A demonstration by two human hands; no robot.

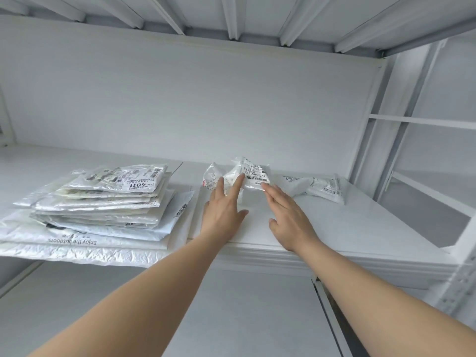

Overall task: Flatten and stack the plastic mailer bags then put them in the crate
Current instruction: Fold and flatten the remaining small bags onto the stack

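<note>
From the head view, you had both arms stretched out over the white shelf [360, 222]. Your left hand [224, 210] lay flat with its fingers [238, 182] straight and released, the tips touching the near side of a crumpled mailer bag [253, 173] that sat toward the back of the shelf, in the middle. Your right hand [288, 217] was released too, its straight fingers reaching the barcode label on that same bag; neither hand grasped anything. To your left, a stack of flattened mailer bags [103, 202] rested on the shelf, its lowest bags hanging over the front edge. A second crumpled bag [316, 188] lay just to the right of the first.
</note>
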